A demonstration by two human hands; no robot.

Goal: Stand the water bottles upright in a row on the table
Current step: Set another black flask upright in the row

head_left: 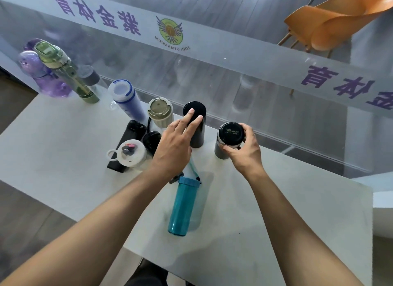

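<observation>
Along the glass stand a purple bottle (45, 81), a green bottle (70, 72), a grey-lidded clear bottle (90, 76), a blue-and-white bottle (125, 98), a beige-lidded bottle (160, 112), a black flask (196, 132) and a grey flask (223, 145). My right hand (244, 149) grips the grey flask's black cap. My left hand (174, 145) rests two fingertips on the black flask's top, fingers apart. A teal bottle (184, 207) lies on its side on the white table (63, 149). A black bottle (127, 145) also lies flat; a white-lidded bottle (130, 154) and a black-lidded one (151, 140) sit beside it.
A glass partition (212, 77) with purple lettering runs right behind the row of bottles. An orange chair (331, 19) stands beyond the glass. The table's near edge (102, 217) runs diagonally under my left forearm, and its right edge (372, 222) lies past my right arm.
</observation>
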